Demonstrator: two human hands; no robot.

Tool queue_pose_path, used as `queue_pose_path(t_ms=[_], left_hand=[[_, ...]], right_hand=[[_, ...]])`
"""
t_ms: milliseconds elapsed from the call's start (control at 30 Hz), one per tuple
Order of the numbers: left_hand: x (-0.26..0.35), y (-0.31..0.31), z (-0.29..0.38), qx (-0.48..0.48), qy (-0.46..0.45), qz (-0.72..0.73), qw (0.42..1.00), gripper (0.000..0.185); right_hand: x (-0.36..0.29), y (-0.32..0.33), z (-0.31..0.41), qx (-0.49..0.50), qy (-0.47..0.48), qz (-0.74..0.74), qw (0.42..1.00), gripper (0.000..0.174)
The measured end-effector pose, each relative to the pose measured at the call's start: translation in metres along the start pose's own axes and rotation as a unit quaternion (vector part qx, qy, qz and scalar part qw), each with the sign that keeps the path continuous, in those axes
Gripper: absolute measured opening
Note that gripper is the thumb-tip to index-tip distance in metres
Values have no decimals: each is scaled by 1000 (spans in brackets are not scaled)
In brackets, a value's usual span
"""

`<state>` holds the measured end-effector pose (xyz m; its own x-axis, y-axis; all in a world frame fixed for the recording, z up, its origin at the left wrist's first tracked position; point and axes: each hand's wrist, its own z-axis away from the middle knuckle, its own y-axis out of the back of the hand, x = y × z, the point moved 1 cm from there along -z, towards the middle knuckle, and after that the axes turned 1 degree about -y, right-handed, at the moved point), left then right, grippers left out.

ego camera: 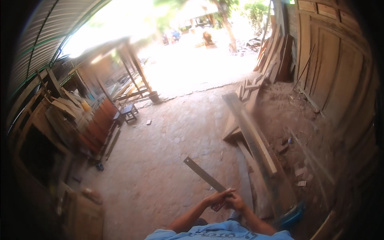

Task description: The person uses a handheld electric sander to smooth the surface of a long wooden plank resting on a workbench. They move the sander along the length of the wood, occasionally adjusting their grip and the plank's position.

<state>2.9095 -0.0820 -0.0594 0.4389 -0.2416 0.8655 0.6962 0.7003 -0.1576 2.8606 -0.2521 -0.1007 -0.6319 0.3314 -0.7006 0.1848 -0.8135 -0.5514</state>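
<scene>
A try square (205, 175) with a flat metal blade and a reddish stock is held low in front of my body. Its blade points up and to the left, with a small hole near the far end. My left hand (216, 198) wraps the square where blade and stock meet, hiding that joint. Against it lies my right hand (236, 202), its fingers meeting the left ones beside the stock. Whether the right hand also grips the square is hard to see. Just right of my hands, a long wooden board (260, 156) with a pale strip of wood (264, 150) on it slants away.
A blurred teal object (291, 214) lies at the board's near end. Wooden stools (129, 111) and a bucket (154, 96) stand ahead left. Leaning planks (280, 57) and a panelled wooden door (333, 63) line the right. Wood scraps (301, 183) litter the dirt there.
</scene>
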Motion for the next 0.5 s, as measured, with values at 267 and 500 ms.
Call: queue_pose_path(t_ms=[267, 500], left_hand=[[-90, 113, -97, -6, 105, -157, 982, 69], [-181, 260, -115, 36, 383, -268, 883, 66]], right_hand=[[-11, 83, -41, 201, 47, -199, 958, 26], [15, 126, -29, 412, 164, -342, 828, 20]])
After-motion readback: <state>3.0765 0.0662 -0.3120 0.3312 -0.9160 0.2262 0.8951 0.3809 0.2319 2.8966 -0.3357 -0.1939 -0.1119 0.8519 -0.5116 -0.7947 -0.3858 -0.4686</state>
